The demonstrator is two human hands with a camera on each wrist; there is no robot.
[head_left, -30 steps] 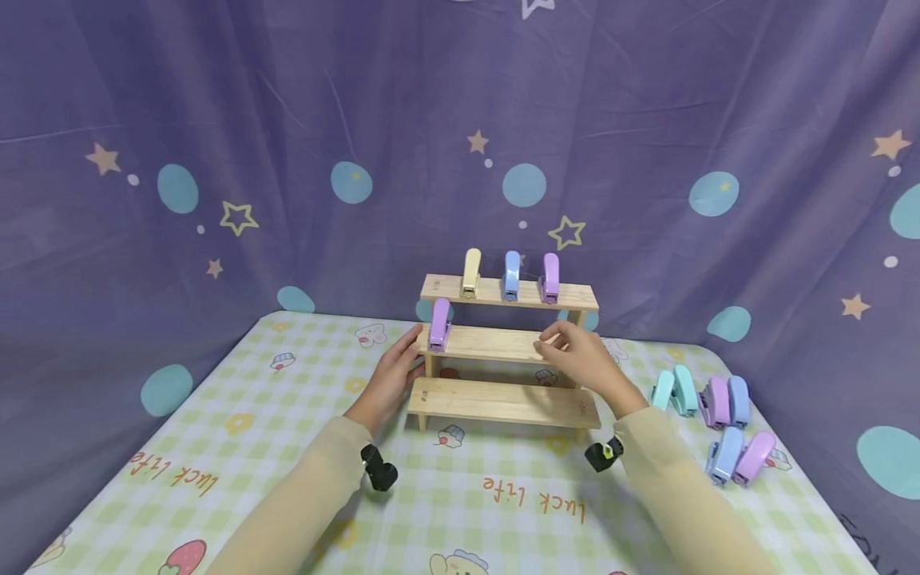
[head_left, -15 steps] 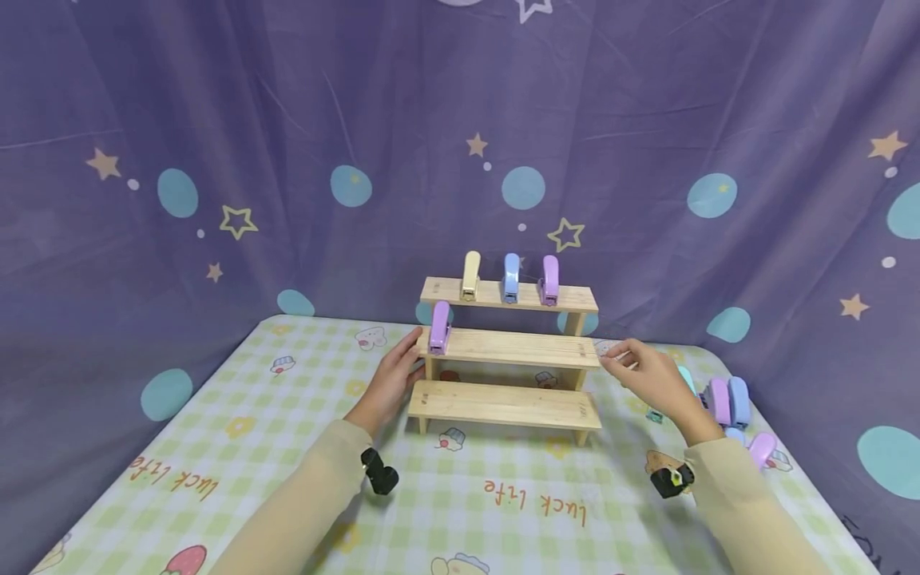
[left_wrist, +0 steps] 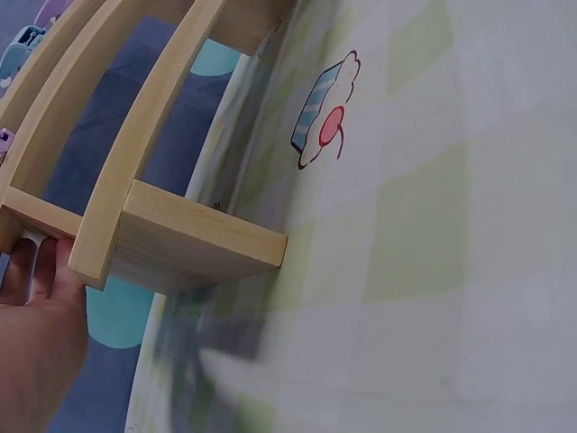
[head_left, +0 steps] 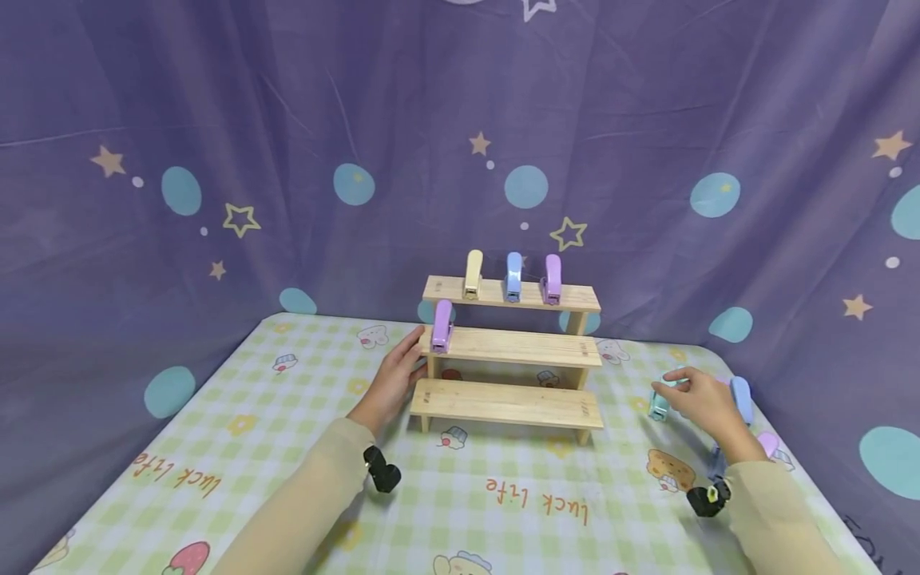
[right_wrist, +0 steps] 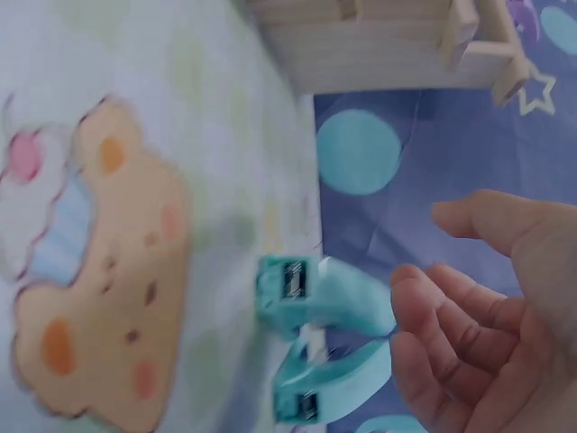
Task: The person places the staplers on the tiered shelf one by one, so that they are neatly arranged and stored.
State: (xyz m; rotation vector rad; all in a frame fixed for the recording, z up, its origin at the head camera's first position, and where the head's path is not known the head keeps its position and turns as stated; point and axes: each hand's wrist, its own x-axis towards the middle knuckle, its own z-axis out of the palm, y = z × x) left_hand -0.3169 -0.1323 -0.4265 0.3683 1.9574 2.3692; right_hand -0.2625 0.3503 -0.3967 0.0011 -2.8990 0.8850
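Green-and-white checks cover the bench (head_left: 287, 431), where we see the wooden stand (head_left: 506, 402), its middle shelf (head_left: 521, 346) touched at the left end by the left hand (head_left: 390, 382), fingers extended. A second ago the right hand (head_left: 707, 402) was over that shelf; now it has crossed to the bench's right side, thumb and fingers apart, clamped on nothing, so we judge that the work has shifted from the purple stapler (head_left: 442, 327) at the shelf's left end to two teal staplers (right_wrist: 352, 293) just beside that hand, contact unclear.
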